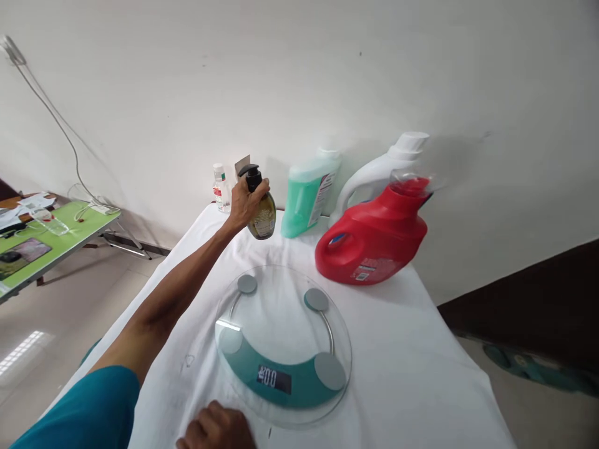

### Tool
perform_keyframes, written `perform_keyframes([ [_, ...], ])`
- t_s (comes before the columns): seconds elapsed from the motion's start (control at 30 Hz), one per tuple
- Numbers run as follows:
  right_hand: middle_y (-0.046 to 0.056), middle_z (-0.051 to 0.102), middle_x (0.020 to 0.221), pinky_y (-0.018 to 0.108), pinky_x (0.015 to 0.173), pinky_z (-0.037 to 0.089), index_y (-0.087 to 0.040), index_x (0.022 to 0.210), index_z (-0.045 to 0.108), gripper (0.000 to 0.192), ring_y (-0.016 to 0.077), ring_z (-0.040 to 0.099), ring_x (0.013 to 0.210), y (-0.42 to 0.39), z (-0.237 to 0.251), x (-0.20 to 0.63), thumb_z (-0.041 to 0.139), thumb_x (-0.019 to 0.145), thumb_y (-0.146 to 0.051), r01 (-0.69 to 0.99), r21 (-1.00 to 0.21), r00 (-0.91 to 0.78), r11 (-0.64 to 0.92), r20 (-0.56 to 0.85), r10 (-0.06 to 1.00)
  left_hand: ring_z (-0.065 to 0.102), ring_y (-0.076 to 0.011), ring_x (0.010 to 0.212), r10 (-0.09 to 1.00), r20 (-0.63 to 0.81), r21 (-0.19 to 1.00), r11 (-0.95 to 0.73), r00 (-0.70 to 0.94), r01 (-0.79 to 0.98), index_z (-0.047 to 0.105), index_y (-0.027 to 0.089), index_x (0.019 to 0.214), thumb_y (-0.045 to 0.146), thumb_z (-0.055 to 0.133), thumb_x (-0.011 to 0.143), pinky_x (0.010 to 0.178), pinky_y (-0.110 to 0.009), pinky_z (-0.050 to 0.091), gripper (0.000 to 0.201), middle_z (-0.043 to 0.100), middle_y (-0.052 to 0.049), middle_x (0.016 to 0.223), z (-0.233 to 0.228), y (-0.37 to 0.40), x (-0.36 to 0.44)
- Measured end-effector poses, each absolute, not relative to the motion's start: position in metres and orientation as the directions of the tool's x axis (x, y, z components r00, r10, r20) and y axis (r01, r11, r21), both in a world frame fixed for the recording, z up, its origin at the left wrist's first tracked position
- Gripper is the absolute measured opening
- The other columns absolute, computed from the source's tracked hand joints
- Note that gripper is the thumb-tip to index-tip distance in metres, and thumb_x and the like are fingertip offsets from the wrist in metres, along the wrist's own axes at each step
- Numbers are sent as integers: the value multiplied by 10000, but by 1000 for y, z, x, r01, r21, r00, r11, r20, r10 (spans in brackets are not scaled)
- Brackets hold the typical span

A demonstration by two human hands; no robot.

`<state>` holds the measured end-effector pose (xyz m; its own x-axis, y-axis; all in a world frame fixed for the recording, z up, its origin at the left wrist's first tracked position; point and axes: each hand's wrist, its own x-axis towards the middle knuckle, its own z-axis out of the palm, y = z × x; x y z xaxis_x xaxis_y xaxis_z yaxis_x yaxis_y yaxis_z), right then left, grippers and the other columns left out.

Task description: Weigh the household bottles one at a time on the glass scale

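My left hand is closed around the neck of a dark pump bottle with a black pump top and olive-coloured contents. Whether the bottle's base touches the cloth, I cannot tell. Below it lies a round glass bathroom scale with a teal band, grey pads and a display reading 0.0. At the scale's near left edge, my right hand rests with its fingers curled in and nothing visible in them. A small clear bottle and a brownish card-like piece stand behind the left hand.
A green liquid bottle, a white jug and a red detergent jug stand along the wall. White cloth covers the table. To the left is a green table with papers, a plastic bottle and a cable.
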<state>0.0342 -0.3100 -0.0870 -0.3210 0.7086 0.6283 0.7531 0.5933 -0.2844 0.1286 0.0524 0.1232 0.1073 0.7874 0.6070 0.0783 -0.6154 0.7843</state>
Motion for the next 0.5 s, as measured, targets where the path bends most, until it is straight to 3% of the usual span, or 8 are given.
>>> perform_keyframes([
  [0.17, 3, 622, 655, 288, 485, 293, -211, 718, 563, 233, 167, 574, 606, -315, -47, 53, 679, 914, -260, 693, -365, -437, 622, 473, 765, 707, -191, 741, 778, 553, 813, -583, 299, 12, 688, 171, 784, 485, 680, 929, 728, -332, 583, 346, 713, -49, 738, 143, -37, 98],
  [0.5, 21, 687, 719, 290, 545, 334, -195, 746, 598, 245, 174, 637, 671, -311, -41, 57, 647, 975, -266, 718, -336, -507, 609, 346, 789, 663, -172, 754, 808, 348, 920, -392, 474, -7, 655, 152, 803, 428, 700, 873, 709, -301, 525, 289, 723, -50, 798, 109, -130, 98],
])
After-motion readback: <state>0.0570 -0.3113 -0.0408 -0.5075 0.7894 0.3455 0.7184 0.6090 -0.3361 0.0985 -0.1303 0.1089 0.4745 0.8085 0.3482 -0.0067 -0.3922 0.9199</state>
